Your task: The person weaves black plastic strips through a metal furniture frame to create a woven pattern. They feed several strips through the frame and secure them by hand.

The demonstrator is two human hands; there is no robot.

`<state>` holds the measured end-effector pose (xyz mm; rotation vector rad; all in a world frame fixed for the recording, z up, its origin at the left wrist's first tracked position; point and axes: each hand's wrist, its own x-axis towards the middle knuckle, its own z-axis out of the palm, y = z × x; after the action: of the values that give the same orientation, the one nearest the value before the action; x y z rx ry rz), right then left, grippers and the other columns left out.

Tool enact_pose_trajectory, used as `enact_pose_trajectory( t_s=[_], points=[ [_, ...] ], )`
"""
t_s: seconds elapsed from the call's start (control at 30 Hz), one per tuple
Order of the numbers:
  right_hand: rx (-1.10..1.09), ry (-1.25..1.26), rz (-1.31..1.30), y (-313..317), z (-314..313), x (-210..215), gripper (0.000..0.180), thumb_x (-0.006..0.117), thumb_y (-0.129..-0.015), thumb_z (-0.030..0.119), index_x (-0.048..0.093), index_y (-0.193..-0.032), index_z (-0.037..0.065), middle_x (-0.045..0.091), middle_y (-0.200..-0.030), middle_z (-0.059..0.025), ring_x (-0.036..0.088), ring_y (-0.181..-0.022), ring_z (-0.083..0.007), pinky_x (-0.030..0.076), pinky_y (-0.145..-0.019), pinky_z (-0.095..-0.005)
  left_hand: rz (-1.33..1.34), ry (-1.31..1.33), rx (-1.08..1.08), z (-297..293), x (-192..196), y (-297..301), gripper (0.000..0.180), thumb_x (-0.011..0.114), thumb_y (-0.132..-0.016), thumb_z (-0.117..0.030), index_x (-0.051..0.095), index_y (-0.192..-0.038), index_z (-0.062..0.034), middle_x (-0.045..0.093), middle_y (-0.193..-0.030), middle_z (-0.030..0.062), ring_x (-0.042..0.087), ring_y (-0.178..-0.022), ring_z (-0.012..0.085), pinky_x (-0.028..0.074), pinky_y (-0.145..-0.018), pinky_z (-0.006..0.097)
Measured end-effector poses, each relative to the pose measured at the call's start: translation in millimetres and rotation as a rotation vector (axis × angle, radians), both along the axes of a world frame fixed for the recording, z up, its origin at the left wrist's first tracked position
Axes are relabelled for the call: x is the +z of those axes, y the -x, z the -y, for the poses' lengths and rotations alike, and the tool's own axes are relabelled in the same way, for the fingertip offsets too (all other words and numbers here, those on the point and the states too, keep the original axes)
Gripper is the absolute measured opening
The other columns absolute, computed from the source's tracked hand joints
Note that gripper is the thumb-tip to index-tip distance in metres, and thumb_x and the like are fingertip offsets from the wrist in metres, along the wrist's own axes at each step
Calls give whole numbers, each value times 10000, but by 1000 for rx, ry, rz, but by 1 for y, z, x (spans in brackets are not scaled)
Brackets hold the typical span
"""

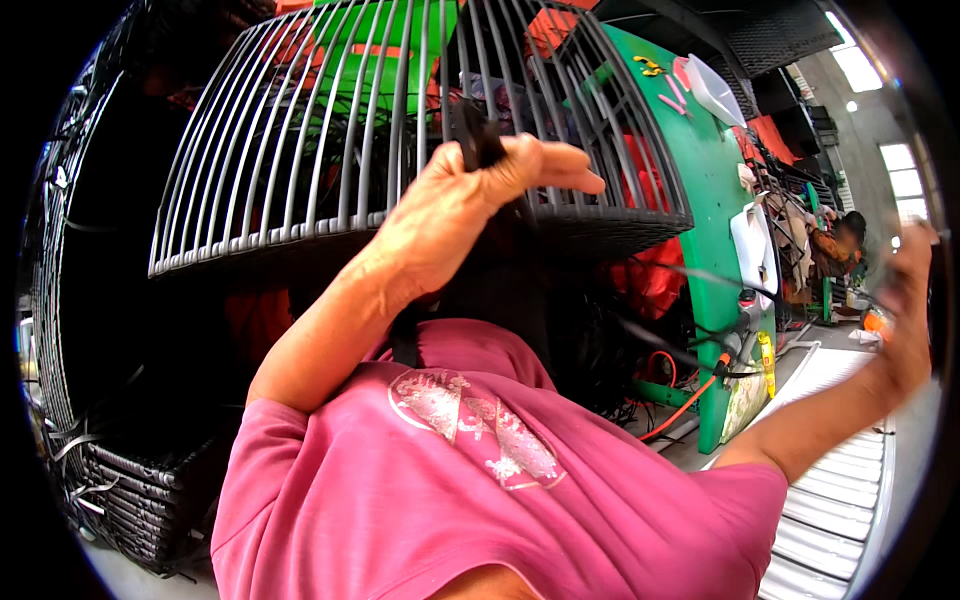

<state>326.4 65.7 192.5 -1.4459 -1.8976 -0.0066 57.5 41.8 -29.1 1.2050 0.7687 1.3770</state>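
A woven frame (270,235) of dark grey bars stands in front of me, with a thick wrapped rim along its near edge. My left hand (475,185) is at this rim, thumb and fingers closed around a dark, blurred piece (480,135); some fingertips stretch to the right. My right hand (905,300) is raised far out to the right, smeared by motion, with its fingers curled. A thin black strand (690,352) runs in a blurred curve from below the frame toward that hand. Its end is hidden.
Right of the frame is a green board (705,200) holding a white tray (712,92), yellow-handled pliers (648,66) and pink pieces. An orange cable (685,408) hangs below. Dark woven pieces (130,490) are stacked at left; a white slatted panel (835,480) lies at right. Another person (840,245) is farther back.
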Motion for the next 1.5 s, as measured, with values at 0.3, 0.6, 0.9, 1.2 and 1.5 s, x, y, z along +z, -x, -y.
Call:
enact_pose_trajectory(
  t_s=[0.3,0.6,0.9,1.2,1.5],
  points=[
    [797,557,55,126,-49,-148,249,610,-803,135,548,-617,-18,482,-495,-13,480,-424,-80,367,-388,-245,515,177,-134,7,-21,-35,324,584,-867,-334,539,-1007,-45,606,-856,80,583,-824,193,483,-764,350],
    [859,711,-454,140,-36,-160,444,685,-795,137,520,-1165,-44,570,-949,-113,618,-579,-142,500,-418,-222,703,102,-136,4,-27,-27,278,562,-890,-310,554,-860,-35,475,-661,20,495,-639,154,453,-662,319],
    [1004,1059,-723,109,-13,-222,1024,805,-628,37,156,-1419,56,469,-927,5,462,-727,-63,430,-658,-167,412,57,24,16,-14,-33,359,419,-950,-375,420,-755,-73,350,-656,13,440,-635,176,430,-635,323],
    [981,1530,-756,60,3,-222,281,556,-899,274,573,-771,25,417,-550,39,345,-471,-47,277,-434,-208,252,-8,-334,1,-3,-28,387,538,-878,-421,551,-755,-54,597,-762,116,531,-979,279,425,-856,434],
    [1086,1451,-801,29,2,-234,321,511,-920,344,537,-881,26,452,-629,22,385,-570,-76,357,-543,-235,457,439,-270,-18,19,-67,581,298,-899,-598,277,-521,-157,213,-421,-44,204,-368,100,265,-424,263]
  ],
)
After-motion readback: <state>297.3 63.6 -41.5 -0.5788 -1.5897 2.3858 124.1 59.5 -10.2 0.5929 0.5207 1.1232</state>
